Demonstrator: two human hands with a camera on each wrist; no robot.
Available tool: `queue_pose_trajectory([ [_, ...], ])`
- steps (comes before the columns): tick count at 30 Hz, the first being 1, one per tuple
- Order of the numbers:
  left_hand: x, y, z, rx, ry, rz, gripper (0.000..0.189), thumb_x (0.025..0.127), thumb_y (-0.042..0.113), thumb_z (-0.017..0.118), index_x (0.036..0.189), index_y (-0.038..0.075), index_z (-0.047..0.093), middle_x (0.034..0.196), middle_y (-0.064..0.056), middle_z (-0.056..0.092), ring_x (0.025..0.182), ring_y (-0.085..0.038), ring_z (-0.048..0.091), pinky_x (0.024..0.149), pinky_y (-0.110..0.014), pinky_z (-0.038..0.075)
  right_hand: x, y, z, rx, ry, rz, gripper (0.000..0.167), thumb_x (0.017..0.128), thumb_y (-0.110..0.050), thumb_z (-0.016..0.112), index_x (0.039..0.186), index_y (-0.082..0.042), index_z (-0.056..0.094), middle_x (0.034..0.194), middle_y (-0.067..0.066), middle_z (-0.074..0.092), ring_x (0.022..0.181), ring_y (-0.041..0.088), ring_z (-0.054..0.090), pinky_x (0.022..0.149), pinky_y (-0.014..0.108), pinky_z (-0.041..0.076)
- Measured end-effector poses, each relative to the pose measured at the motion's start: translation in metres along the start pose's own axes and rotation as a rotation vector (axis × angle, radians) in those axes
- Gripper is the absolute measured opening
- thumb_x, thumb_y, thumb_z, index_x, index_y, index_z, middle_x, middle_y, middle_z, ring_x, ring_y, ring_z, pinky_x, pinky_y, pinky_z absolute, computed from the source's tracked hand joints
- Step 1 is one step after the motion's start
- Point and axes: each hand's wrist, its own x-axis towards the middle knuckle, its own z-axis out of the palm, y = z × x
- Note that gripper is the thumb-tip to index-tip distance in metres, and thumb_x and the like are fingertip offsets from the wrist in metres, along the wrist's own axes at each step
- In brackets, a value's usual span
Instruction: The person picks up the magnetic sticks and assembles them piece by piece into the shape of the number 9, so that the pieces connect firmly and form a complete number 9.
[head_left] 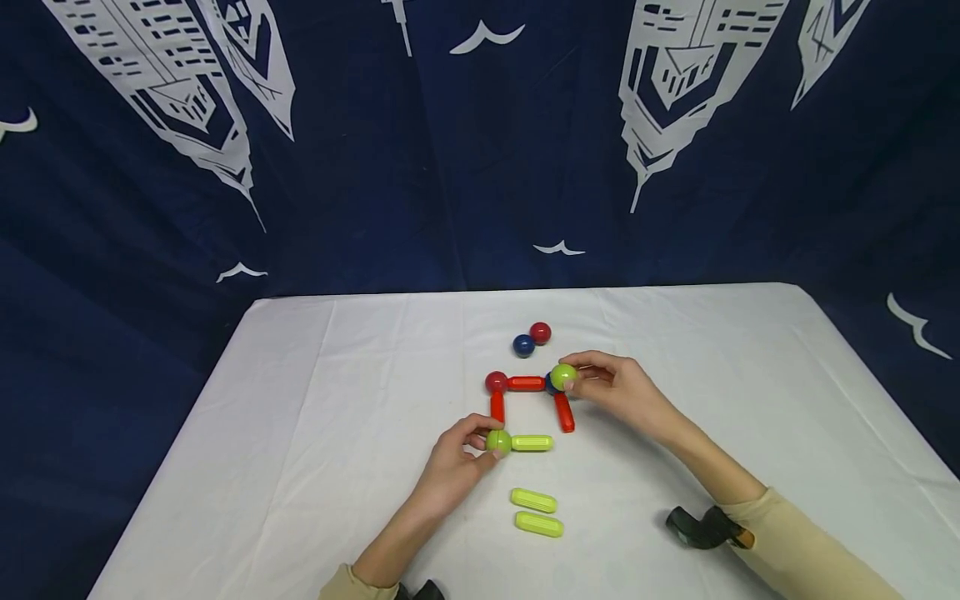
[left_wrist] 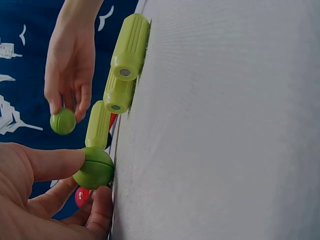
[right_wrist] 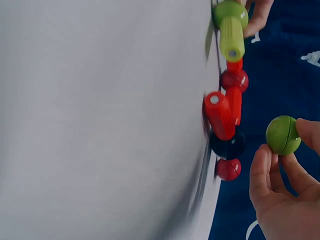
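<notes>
My left hand (head_left: 450, 471) pinches a green ball (head_left: 498, 442) between thumb and fingers, low at the tabletop. From that ball a lime-green ribbed rod (head_left: 532, 443) points right, and a red rod (head_left: 497, 407) runs back to a red ball (head_left: 496, 382). Another red rod (head_left: 527, 383) links the red ball to a dark blue ball (right_wrist: 228, 144), which also bears a red rod (head_left: 565, 413) angled toward the front. Held by the fingertips of my right hand (head_left: 622, 392), a second green ball (right_wrist: 283, 135) hangs in the air, partly covering the blue ball in the head view.
Two loose lime-green rods (head_left: 533, 500) lie in front of the linked pieces. Behind these sit a loose blue ball (head_left: 523, 346) and a red ball (head_left: 540, 332), close together. A white cloth (head_left: 360, 400) covers the table; a dark blue printed curtain (head_left: 450, 167) hangs behind.
</notes>
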Motion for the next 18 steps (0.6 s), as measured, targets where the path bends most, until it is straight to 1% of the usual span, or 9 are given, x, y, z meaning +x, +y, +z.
queue_pose_trajectory([
  [4,0.001,0.000,0.000,0.013,-0.003,-0.008,0.029,0.088,0.000,0.068,0.117,0.007,0.065,0.100,-0.005,0.057,0.091,-0.021,0.049,0.070,-0.025,0.044,-0.015,0.000,0.003,0.011,-0.033,0.013,0.036,0.090,-0.015,0.072,0.123,-0.005,0.063,0.108,0.013,0.066,0.092,0.030,0.066,0.080,0.030,0.055],
  [9,0.001,-0.001,0.000,0.020,-0.002,-0.010,0.029,0.088,-0.001,0.068,0.116,0.006,0.065,0.099,-0.004,0.057,0.091,-0.021,0.049,0.070,-0.026,0.045,-0.031,0.004,0.005,0.007,-0.083,-0.010,0.034,0.088,-0.009,0.072,0.120,-0.005,0.064,0.105,0.011,0.066,0.090,0.025,0.066,0.078,0.028,0.055],
  [11,0.001,-0.001,0.000,0.025,-0.001,-0.006,0.029,0.088,-0.001,0.068,0.116,0.006,0.066,0.098,-0.004,0.057,0.091,-0.021,0.050,0.070,-0.026,0.045,-0.037,0.005,0.007,-0.022,-0.090,-0.015,0.033,0.086,-0.009,0.073,0.118,-0.007,0.065,0.102,0.009,0.066,0.088,0.022,0.066,0.078,0.027,0.055],
  [15,0.001,-0.001,0.000,0.033,0.001,-0.002,0.029,0.088,-0.002,0.068,0.116,0.006,0.065,0.097,-0.004,0.058,0.089,-0.021,0.050,0.068,-0.025,0.044,-0.046,0.007,0.012,-0.108,-0.083,-0.009,0.032,0.083,-0.016,0.078,0.114,-0.012,0.067,0.098,0.004,0.065,0.085,0.019,0.065,0.076,0.027,0.054],
  [18,0.001,-0.001,0.000,0.033,0.002,0.002,0.029,0.087,-0.002,0.068,0.115,0.006,0.065,0.097,-0.005,0.058,0.089,-0.021,0.050,0.067,-0.024,0.043,-0.049,0.008,0.017,-0.181,-0.078,-0.040,0.032,0.082,-0.016,0.079,0.112,-0.016,0.068,0.095,-0.002,0.064,0.084,0.016,0.063,0.074,0.027,0.054],
])
